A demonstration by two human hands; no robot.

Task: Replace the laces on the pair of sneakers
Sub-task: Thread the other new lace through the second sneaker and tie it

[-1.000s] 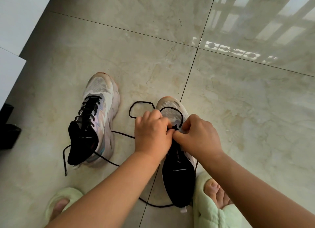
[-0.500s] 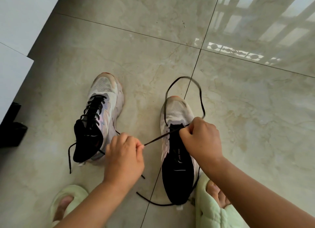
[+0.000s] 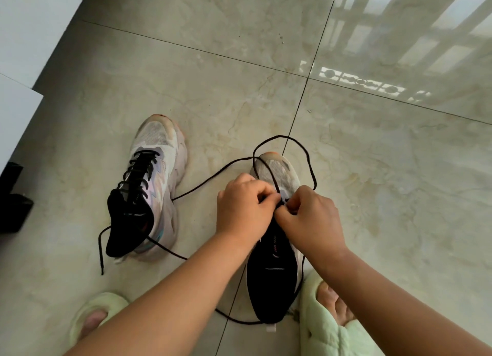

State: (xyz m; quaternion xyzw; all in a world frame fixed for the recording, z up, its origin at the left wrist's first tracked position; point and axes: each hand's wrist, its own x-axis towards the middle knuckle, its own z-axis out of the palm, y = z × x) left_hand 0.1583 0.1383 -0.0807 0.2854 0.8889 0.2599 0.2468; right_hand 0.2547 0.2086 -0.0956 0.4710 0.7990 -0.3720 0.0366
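Note:
Two white sneakers with black tongues stand on the tiled floor. The left sneaker [image 3: 151, 185] is fully laced in black, with loose lace ends trailing on the floor. The right sneaker [image 3: 277, 238] lies under both my hands. A long black lace [image 3: 308, 158] loops past its toe and trails left across the floor. My left hand [image 3: 243, 204] and my right hand [image 3: 308, 217] meet over the lowest eyelets, fingers curled, each pinching the lace there. The eyelets themselves are hidden by my fingers.
My feet in pale green slippers sit at the bottom: the left slipper [image 3: 93, 313] and the right slipper [image 3: 327, 326]. A black object [image 3: 13, 201] stands at the left edge below a white wall or cabinet [image 3: 18, 94]. Glossy tiles stretch ahead and to the right.
My left hand, which had pulled the lace out toward the lower left, has come back up to the right sneaker beside my right hand. The lace loop now lies slack around the toe.

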